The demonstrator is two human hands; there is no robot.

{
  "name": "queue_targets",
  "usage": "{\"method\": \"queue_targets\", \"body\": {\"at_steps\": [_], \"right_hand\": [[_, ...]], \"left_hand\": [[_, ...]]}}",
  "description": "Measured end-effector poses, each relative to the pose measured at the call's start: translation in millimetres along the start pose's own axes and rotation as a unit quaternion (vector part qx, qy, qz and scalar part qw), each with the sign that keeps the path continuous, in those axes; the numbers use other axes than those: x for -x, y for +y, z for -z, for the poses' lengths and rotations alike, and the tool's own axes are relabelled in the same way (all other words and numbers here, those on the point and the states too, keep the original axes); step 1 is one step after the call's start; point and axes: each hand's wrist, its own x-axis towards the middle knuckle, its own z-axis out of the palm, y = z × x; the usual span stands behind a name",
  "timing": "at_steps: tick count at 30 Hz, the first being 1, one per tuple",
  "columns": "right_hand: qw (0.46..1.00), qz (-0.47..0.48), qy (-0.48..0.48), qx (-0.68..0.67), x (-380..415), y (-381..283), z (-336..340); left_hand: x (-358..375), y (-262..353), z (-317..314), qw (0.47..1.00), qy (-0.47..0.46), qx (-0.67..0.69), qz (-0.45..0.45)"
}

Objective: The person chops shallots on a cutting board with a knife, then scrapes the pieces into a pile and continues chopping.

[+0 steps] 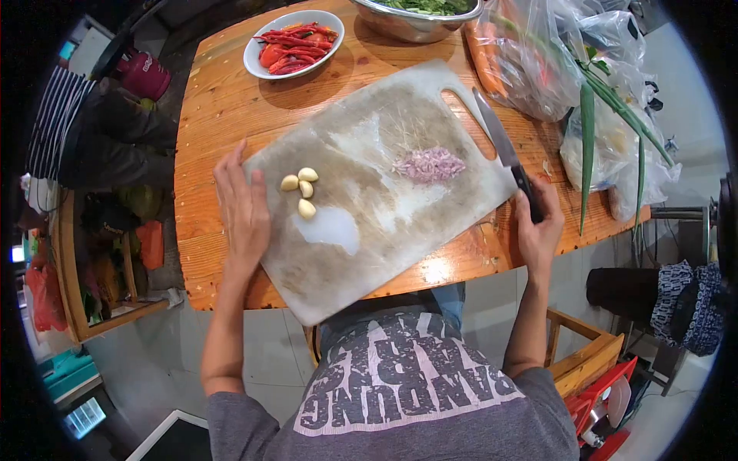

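My left hand rests at the left edge of a worn white cutting board, its fingers apart and holding nothing. Several peeled garlic cloves lie on the board near that hand. A small heap of chopped purple shallot is on the board's right half. My right hand is closed round the black handle of a knife, just off the board's right edge. The blade points away from me, beside the board's handle slot.
Beyond the board stand a white bowl of red chillies and tomatoes and a metal bowl of greens. Plastic bags with carrots and long green leaves fill the table's right side. A wooden chair is at lower right.
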Motion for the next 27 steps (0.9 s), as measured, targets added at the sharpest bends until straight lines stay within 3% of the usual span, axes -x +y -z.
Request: {"method": "queue_targets", "body": {"at_steps": [9,11,13,16,18,25,27], "right_hand": [[0.997,0.075,-0.016,0.023,-38.6,1.2,-22.1],[0.994,0.101,0.034,0.036,-38.0,-12.1,-26.6],[0.993,0.107,-0.001,0.050,-28.5,-37.6,-20.9],[0.985,0.146,-0.055,0.068,3.8,-62.2,-20.2],[0.985,0.099,-0.137,0.030,32.0,-74.8,-21.3],[0.989,0.058,-0.125,0.046,81.9,-81.9,-29.5],[0.986,0.099,-0.102,0.086,76.5,-75.8,-29.6]], "left_hand": [[58.3,38.8,21.6,0.992,-0.015,-0.072,0.101],[63.4,39.7,24.8,0.992,-0.014,-0.059,0.108],[66.7,37.9,29.7,0.993,-0.003,-0.026,0.117],[77.4,43.6,28.9,0.993,-0.017,-0.057,0.103],[85.9,48.7,24.5,0.992,-0.016,-0.090,0.081],[89.8,44.5,15.9,0.992,0.015,-0.112,0.055],[90.0,40.6,14.9,0.995,0.024,-0.082,0.052]]}}
